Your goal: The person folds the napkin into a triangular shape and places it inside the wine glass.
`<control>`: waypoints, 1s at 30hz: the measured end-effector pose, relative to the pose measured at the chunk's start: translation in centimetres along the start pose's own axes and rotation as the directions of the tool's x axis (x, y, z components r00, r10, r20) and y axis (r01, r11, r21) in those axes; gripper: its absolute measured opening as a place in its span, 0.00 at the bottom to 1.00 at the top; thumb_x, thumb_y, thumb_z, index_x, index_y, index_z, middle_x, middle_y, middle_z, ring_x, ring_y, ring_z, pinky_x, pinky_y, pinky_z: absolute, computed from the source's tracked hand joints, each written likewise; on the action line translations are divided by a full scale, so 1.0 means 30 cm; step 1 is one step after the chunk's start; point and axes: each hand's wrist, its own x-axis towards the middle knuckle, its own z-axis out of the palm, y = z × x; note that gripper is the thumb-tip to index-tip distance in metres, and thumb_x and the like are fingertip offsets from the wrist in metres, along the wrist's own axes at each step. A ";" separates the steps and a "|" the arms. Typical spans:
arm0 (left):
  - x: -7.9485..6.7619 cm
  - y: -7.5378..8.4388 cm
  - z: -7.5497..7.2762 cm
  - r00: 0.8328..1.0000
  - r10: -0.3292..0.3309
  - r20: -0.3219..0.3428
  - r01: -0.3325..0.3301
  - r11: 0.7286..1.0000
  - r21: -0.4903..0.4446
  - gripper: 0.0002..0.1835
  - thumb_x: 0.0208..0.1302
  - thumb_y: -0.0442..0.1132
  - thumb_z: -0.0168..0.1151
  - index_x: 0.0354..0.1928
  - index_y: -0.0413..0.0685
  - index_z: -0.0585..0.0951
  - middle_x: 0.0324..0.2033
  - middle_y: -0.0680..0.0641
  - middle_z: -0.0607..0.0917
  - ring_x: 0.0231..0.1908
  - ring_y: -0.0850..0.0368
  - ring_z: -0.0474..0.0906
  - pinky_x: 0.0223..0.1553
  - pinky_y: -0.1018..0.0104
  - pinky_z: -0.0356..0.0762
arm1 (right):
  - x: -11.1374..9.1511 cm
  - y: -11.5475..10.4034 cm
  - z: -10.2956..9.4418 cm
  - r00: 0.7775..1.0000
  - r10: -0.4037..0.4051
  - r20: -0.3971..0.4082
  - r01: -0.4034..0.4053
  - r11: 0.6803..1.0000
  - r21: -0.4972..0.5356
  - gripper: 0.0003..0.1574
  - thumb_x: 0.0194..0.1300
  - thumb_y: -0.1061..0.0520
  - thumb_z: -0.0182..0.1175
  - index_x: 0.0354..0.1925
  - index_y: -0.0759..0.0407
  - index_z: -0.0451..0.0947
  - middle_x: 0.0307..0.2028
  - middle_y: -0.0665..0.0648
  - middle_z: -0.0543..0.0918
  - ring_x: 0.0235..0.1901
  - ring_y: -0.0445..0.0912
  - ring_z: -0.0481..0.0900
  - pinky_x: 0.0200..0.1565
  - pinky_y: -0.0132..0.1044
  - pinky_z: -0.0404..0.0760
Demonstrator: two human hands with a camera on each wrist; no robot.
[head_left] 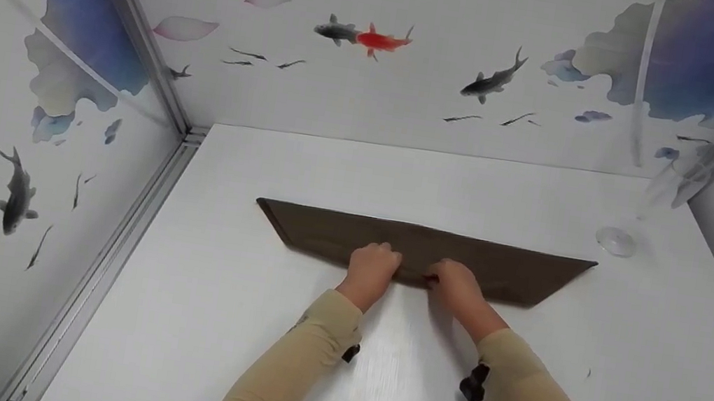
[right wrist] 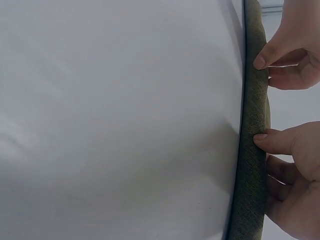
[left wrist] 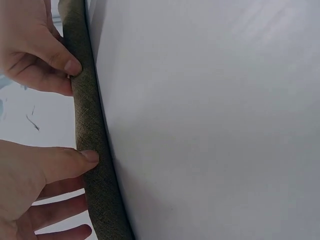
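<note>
A dark brown piece of cloth (head_left: 324,229), folded into a long flat strip with slanted ends, lies across the white table. My left hand (head_left: 373,270) pinches its near edge just left of the middle. A short way to the right, my right hand (head_left: 457,288) pinches the same edge. Both wrist views show a thick, rounded fold of the cloth (left wrist: 90,115) between thumbs and fingers. In the right wrist view, the right thumb (right wrist: 272,141) presses on this fold while the fingers sit behind it. The fold's inner layers are hidden.
A clear stemmed glass (head_left: 616,241) stands on the white table (head_left: 209,291) beyond the cloth's right end. White panels printed with fish (head_left: 384,42) and blue shapes enclose the left, back and right sides. Metal rails (head_left: 93,306) run along the left edge.
</note>
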 end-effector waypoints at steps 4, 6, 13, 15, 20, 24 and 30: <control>0.002 0.011 0.002 1.000 -0.010 0.007 0.010 1.000 -0.001 0.05 0.62 0.32 0.67 0.36 0.51 0.86 0.29 0.48 0.82 0.31 0.54 0.80 0.29 0.62 0.81 | 0.003 -0.002 -0.001 1.000 0.018 0.011 -0.018 1.000 0.010 0.09 0.62 0.69 0.63 0.42 0.67 0.85 0.40 0.63 0.81 0.45 0.58 0.80 0.48 0.49 0.78; 0.005 0.014 0.006 1.000 -0.013 0.022 0.013 1.000 -0.009 0.05 0.62 0.32 0.67 0.36 0.51 0.87 0.29 0.49 0.83 0.31 0.54 0.80 0.30 0.63 0.81 | 0.006 -0.001 0.000 1.000 0.026 0.013 -0.026 1.000 0.011 0.09 0.62 0.69 0.63 0.42 0.67 0.85 0.44 0.67 0.80 0.49 0.60 0.79 0.51 0.50 0.77; 0.025 0.013 0.004 0.996 -0.021 0.081 0.021 1.000 -0.005 0.06 0.61 0.32 0.68 0.29 0.51 0.86 0.28 0.51 0.84 0.31 0.56 0.82 0.31 0.65 0.81 | 0.013 0.009 -0.003 0.999 0.029 0.035 -0.030 0.999 0.032 0.11 0.65 0.69 0.59 0.45 0.69 0.84 0.52 0.72 0.79 0.59 0.64 0.72 0.59 0.55 0.70; 0.030 0.012 0.000 0.994 -0.023 0.110 0.023 1.000 0.000 0.05 0.61 0.32 0.68 0.30 0.51 0.86 0.29 0.51 0.85 0.32 0.56 0.82 0.31 0.66 0.81 | 0.012 0.014 -0.007 0.998 0.043 0.051 -0.045 0.998 0.043 0.12 0.66 0.67 0.60 0.47 0.69 0.83 0.53 0.72 0.78 0.60 0.64 0.71 0.60 0.55 0.70; 0.039 0.010 -0.004 0.989 -0.030 0.143 0.029 1.000 0.007 0.05 0.61 0.32 0.68 0.31 0.50 0.86 0.30 0.51 0.85 0.34 0.57 0.82 0.32 0.67 0.81 | 0.004 0.031 -0.016 0.991 0.095 0.093 -0.102 0.993 0.066 0.15 0.68 0.64 0.60 0.50 0.71 0.81 0.57 0.73 0.74 0.60 0.64 0.70 0.60 0.55 0.68; 0.046 0.009 -0.002 0.988 -0.037 0.147 0.038 0.999 -0.001 0.05 0.62 0.32 0.67 0.31 0.50 0.85 0.30 0.51 0.85 0.34 0.56 0.83 0.33 0.66 0.81 | -0.006 0.046 -0.024 0.989 0.112 0.099 -0.120 0.989 0.085 0.15 0.68 0.62 0.61 0.49 0.72 0.81 0.51 0.70 0.78 0.54 0.61 0.75 0.56 0.54 0.73; 0.049 0.009 -0.003 0.990 -0.035 0.136 0.032 0.999 0.019 0.05 0.62 0.32 0.67 0.31 0.50 0.86 0.30 0.51 0.86 0.34 0.56 0.83 0.33 0.66 0.81 | -0.031 0.076 -0.046 0.990 0.114 0.086 -0.121 0.989 0.079 0.13 0.67 0.61 0.62 0.44 0.71 0.83 0.37 0.60 0.80 0.41 0.54 0.79 0.45 0.49 0.78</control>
